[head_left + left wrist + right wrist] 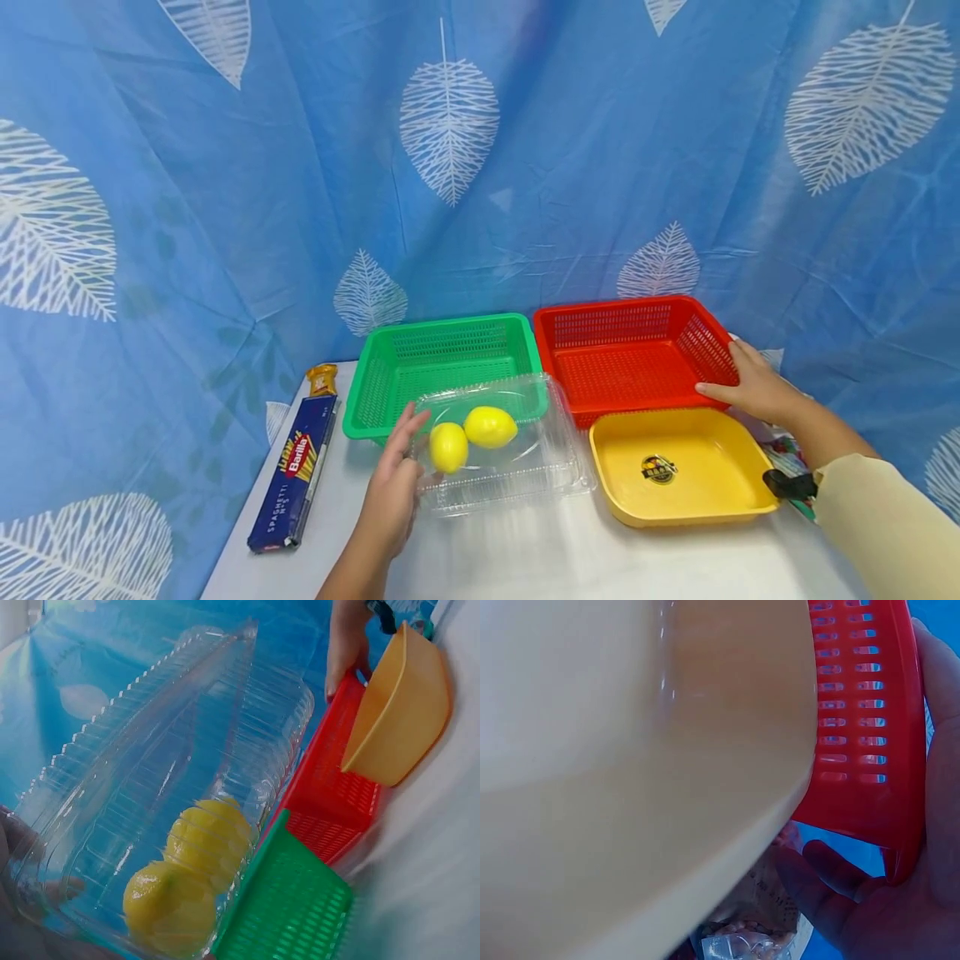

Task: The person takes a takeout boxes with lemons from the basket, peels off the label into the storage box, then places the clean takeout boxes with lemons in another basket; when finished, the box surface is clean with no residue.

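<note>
My left hand (pixel 395 479) grips the left edge of a clear plastic container (pixel 517 479), its fingers showing through the plastic in the left wrist view. Two lemons (pixel 491 427) lie side by side in the container, towards my left hand. The container overlaps the front of a green basket (pixel 360 408) in the head view. On the other side, my right hand (pixel 761 387) holds the front right corner of an empty red basket (pixel 618 375), its thumb at the front rim. The red rim (pixel 915 750) lies against the palm in the right wrist view.
A yellow basin (pixel 697 475) stands in front of the red basket, below my right hand. At the left lie a blue spaghetti box (pixel 296 471) and a small orange packet (pixel 322 379). Printed packages (pixel 783 458) are partly hidden under my right forearm. A blue curtain hangs behind.
</note>
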`<state>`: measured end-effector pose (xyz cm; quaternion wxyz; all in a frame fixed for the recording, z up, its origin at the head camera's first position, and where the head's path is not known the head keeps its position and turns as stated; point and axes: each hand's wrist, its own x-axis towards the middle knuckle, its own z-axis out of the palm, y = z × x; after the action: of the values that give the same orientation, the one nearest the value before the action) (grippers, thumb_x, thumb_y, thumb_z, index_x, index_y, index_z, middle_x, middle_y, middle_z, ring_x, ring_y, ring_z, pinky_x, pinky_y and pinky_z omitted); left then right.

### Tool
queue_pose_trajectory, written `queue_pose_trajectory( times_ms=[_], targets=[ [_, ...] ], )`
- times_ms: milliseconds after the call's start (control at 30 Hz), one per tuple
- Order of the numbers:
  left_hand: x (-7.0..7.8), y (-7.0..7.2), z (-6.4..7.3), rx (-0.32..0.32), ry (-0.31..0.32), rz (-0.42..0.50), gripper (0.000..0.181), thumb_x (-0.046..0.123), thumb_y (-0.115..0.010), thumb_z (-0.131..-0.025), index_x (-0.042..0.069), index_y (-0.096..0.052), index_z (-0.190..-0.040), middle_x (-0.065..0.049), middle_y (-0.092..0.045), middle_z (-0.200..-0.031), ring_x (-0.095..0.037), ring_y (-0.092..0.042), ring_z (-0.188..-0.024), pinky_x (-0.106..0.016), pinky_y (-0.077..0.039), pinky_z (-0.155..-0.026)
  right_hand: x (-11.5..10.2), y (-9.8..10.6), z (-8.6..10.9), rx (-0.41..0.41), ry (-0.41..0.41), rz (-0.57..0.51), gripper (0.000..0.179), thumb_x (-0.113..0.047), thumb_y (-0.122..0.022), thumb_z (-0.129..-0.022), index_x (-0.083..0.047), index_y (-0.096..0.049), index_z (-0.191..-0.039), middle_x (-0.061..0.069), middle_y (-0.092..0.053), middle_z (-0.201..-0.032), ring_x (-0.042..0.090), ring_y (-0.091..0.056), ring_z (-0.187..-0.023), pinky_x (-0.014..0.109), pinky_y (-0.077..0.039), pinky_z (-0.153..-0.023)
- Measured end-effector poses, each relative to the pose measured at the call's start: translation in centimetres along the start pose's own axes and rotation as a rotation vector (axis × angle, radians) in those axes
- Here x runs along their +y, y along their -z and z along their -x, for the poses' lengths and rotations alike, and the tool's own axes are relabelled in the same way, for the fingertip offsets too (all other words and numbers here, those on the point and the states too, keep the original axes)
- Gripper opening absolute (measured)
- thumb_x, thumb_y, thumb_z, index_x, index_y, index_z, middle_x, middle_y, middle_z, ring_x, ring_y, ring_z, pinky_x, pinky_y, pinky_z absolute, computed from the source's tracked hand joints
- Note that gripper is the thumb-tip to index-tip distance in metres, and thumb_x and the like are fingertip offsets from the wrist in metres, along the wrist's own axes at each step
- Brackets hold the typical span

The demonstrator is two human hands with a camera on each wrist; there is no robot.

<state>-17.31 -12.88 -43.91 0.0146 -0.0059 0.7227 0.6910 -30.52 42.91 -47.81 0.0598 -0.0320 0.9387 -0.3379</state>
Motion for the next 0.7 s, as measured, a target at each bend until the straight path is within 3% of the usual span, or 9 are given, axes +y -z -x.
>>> queue_pose_trajectory(
  times_ms=[367, 500, 600, 700],
  targets=[
    [2.7, -0.6, -2.9, -0.035, -0.077, -0.112, 0.072, -0.004, -0.035, -0.091, 0.018, -0.044, -0.159, 0.007, -0.006, -0.176, -0.046, -0.019, -0.159, -0.064, -0.044, -0.112, 0.2, -0.1, 0.1, 0.013, 0.001, 0.007, 0.125, -0.044, -0.082, -0.088, 0.001, 0.005, -0.165, 0.043, -0.005, -0.16, 0.065, -0.027, -0.133, 0.065, -0.059, -0.087],
    [3.5, -1.2, -4.2, -0.029, -0.093, -0.166, 0.07, -0.001, -0.036, -0.093, 0.021, -0.045, -0.159, 0.01, -0.007, -0.176, -0.046, -0.021, -0.158, -0.05, -0.059, -0.094, 0.2, -0.3, 0.1, 0.012, 0.005, 0.004, 0.125, -0.045, -0.082, -0.088, 0.002, 0.005, -0.165, 0.043, -0.005, -0.16, 0.065, -0.028, -0.134, 0.065, -0.059, -0.087],
    [4.1, -1.8, -5.3, -0.02, -0.089, -0.206, 0.069, 0.002, -0.038, -0.093, 0.024, -0.046, -0.158, 0.015, -0.008, -0.174, -0.043, -0.021, -0.159, -0.041, -0.058, -0.083, 0.2, -0.3, 0.1, 0.006, -0.001, 0.004, 0.126, -0.047, -0.081, -0.088, 0.001, 0.006, -0.165, 0.043, -0.002, -0.161, 0.065, -0.027, -0.134, 0.065, -0.059, -0.088],
    [4.8, -2.6, -6.3, -0.013, -0.088, -0.241, 0.069, 0.006, -0.039, -0.092, 0.026, -0.047, -0.157, 0.019, -0.01, -0.173, -0.036, -0.017, -0.161, -0.047, -0.054, -0.094, 0.2, -0.1, 0.0, 0.007, -0.002, 0.012, 0.126, -0.048, -0.08, -0.088, 0.002, 0.007, -0.164, 0.043, -0.002, -0.161, 0.065, -0.028, -0.134, 0.066, -0.058, -0.089]
  ],
)
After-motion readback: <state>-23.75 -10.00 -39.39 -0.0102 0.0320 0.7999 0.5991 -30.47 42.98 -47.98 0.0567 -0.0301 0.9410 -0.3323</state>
